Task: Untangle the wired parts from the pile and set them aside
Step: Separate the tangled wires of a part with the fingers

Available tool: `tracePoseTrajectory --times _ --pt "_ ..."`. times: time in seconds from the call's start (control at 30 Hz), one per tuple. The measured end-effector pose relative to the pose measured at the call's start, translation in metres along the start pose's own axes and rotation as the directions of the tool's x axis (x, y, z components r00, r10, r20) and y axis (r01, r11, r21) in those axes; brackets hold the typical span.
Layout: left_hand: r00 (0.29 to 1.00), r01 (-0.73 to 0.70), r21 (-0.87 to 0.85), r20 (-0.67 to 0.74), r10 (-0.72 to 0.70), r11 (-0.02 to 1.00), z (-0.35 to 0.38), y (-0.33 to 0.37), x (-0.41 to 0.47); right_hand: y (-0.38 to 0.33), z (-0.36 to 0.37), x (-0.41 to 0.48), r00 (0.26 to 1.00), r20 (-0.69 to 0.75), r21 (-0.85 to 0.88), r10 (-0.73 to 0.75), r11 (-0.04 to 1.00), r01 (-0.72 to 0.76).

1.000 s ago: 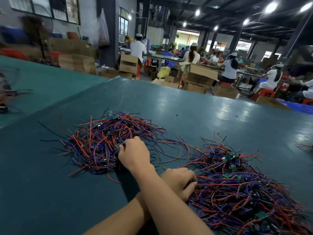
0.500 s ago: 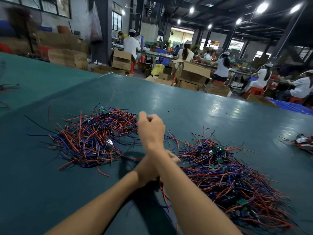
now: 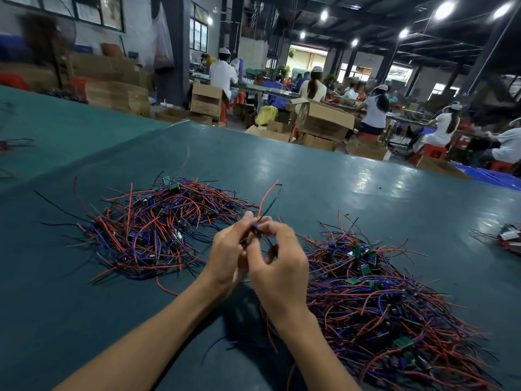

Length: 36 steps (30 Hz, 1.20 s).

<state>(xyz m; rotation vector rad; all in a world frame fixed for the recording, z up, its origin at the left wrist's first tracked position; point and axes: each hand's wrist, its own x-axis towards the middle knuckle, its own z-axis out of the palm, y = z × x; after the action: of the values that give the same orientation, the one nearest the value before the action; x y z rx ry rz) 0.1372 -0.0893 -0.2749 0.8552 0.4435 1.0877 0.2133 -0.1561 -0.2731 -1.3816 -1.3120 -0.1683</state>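
While mid-table (image 3: 338,182) — grips (image 3: 225,258) (image 3: 279,266) on wired part (image 3: 256,226).

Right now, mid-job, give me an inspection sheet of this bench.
Surface: teal table, glossy.
Job's things: wired part held up; left pile and right pile of red, blue and black wires.
Clutter: small bundle at right edge.
Grippers: left hand and right hand both pinch the wired part between the piles.
Cables: its red and black leads stick upward.
Surroundings: cardboard boxes and seated workers beyond the table.

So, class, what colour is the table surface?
The table surface is dark teal; head view shows it best.
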Motion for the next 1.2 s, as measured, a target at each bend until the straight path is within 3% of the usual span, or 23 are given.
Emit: tracePoseTrajectory --times 0.17,0.4,0.57,0.67,0.77,0.83,1.0,1.2 --pt "0.987 0.112 0.283 0.083 -0.141 0.952 -0.011 0.006 -0.001 0.008 -0.002 -0.017 0.999 0.0 -0.138 -0.05 0.989 0.05" --pt "0.987 0.115 0.255 0.081 -0.139 0.96 -0.015 0.005 0.006 0.009 -0.007 -0.018 0.996 0.041 -0.116 0.083 0.99 -0.078" --pt "0.987 0.095 0.388 0.08 -0.136 0.917 -0.014 0.0 0.002 0.011 -0.012 -0.012 0.989 0.062 -0.093 0.134 0.987 -0.128" --pt "0.995 0.039 0.381 0.072 -0.072 0.924 -0.012 -0.006 0.002 0.011 -0.016 -0.007 0.936 0.087 0.074 0.342 0.934 -0.348" --pt "0.994 0.003 0.303 0.102 -0.035 0.953 -0.009 -0.006 -0.001 0.015 -0.019 0.001 0.821 0.179 0.261 0.542 0.779 -0.57" --pt "0.993 -0.011 0.248 0.115 -0.018 0.969 -0.006 -0.004 -0.002 0.014 -0.022 0.003 0.757 0.293 0.348 0.584 0.673 -0.653" --pt "0.993 -0.006 0.256 0.119 -0.026 0.967 -0.009 0.001 -0.002 0.008 -0.023 -0.001 0.728 0.484 0.433 0.486 0.589 -0.682" --pt "0.996 0.019 0.297 0.076 -0.043 0.955 -0.009 0.007 0.0 0.003 -0.026 0.0 0.784 0.431 0.419 0.446 0.671 -0.612"
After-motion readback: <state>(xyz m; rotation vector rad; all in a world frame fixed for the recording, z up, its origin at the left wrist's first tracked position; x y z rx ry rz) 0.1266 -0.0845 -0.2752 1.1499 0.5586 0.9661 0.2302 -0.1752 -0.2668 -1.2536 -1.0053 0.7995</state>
